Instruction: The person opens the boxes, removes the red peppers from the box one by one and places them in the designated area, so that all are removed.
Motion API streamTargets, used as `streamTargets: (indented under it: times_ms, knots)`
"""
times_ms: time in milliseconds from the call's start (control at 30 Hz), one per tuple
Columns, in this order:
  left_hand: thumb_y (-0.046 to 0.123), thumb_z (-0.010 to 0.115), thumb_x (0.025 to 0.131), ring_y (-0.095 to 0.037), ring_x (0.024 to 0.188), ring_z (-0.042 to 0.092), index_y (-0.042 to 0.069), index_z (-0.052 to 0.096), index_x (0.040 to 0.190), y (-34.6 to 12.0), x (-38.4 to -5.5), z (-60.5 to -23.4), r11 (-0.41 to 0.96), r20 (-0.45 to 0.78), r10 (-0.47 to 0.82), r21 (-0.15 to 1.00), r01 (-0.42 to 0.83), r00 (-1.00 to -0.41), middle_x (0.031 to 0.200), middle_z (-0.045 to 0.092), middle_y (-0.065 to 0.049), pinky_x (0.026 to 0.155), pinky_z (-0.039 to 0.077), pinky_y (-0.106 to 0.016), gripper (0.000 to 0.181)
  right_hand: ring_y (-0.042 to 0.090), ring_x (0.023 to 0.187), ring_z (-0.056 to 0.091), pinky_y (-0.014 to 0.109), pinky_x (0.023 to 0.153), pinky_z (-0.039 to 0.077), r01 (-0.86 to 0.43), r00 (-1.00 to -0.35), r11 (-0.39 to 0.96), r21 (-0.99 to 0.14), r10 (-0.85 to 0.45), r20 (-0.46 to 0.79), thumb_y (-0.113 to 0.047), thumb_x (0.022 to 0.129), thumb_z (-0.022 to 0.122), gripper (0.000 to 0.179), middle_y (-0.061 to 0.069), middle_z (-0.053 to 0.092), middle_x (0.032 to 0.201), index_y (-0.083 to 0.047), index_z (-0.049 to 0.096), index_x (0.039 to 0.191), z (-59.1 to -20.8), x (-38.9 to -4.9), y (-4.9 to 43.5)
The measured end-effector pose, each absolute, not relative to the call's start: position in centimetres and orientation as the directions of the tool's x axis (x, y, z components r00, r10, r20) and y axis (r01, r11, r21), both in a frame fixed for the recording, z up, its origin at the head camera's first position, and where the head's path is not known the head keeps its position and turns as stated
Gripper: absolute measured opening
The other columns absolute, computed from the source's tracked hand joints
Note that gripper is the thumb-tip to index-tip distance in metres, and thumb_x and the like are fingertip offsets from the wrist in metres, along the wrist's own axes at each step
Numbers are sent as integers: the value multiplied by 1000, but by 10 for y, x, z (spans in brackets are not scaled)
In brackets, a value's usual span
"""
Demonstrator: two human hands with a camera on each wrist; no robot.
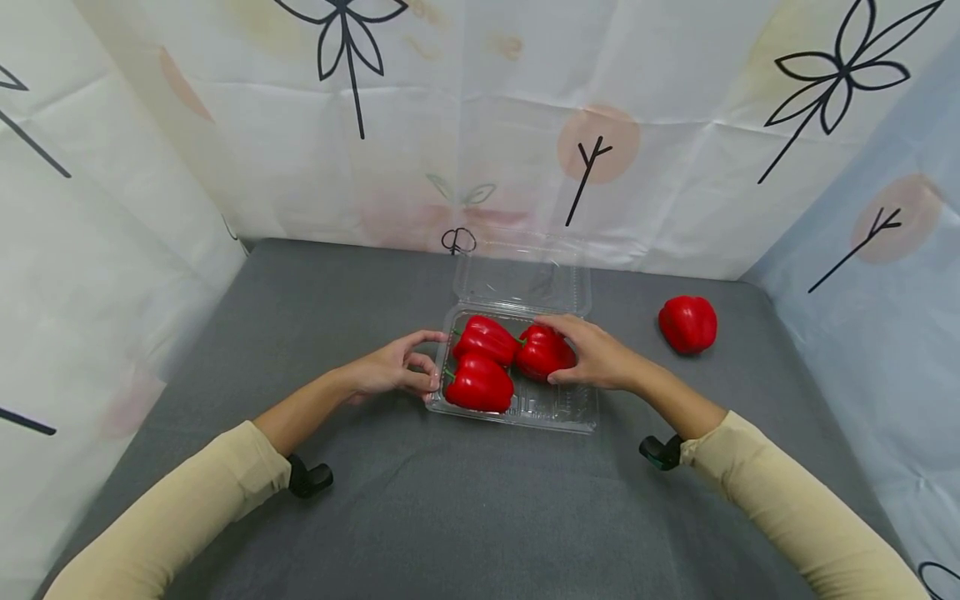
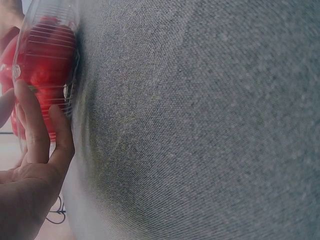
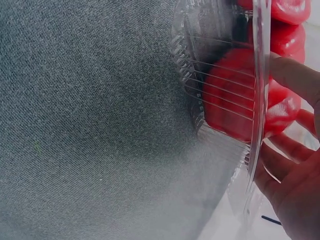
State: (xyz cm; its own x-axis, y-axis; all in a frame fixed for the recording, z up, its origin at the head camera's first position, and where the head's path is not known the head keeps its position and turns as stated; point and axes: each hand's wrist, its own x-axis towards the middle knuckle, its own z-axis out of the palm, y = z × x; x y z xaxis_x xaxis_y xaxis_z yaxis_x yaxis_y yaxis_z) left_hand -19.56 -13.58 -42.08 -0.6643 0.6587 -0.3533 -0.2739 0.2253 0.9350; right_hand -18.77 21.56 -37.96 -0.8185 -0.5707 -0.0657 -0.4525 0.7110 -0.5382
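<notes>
A clear plastic clamshell container (image 1: 558, 408) lies on the grey table, its lid (image 1: 525, 283) folded back behind it. Inside it sit three red bell peppers: one at the back left (image 1: 486, 337), one at the front left (image 1: 480, 385) and one at the right (image 1: 542, 354). My right hand (image 1: 600, 357) grips the right-hand pepper, thumb in front and fingers behind; the right wrist view shows that pepper (image 3: 230, 95) through the ribbed wall. At the left rim, my left hand (image 1: 393, 367) pinches the container, its fingers (image 2: 37, 130) against the outside wall.
Another red bell pepper (image 1: 687, 324) rests on the table to the right, outside the container. Grey cloth covers the table (image 1: 465, 517). Printed curtains (image 1: 480, 125) hang behind and at both sides.
</notes>
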Motion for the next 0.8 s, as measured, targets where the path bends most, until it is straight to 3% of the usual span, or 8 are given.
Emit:
streamTargets:
  times_ms: [467, 800]
  knots:
    - [3, 68, 92, -25, 80, 64, 16, 27, 152, -135, -194, -420, 213, -343, 650, 939, -271, -678, 91, 64, -10, 86, 56, -38, 75, 38, 126, 48, 55, 93, 50, -445, -820, 737, -508, -564, -100, -13, 80, 83, 81, 19, 47, 142, -9, 42, 150, -378, -186, 213]
    - [2, 68, 91, -24, 77, 63, 15, 26, 152, -136, -193, -422, 195, -331, 653, 943, -270, -682, 90, 62, -10, 82, 57, -37, 76, 34, 118, 54, 51, 90, 53, -461, -819, 713, -529, -572, -57, -14, 79, 84, 82, 17, 53, 135, -9, 43, 149, -371, -186, 216]
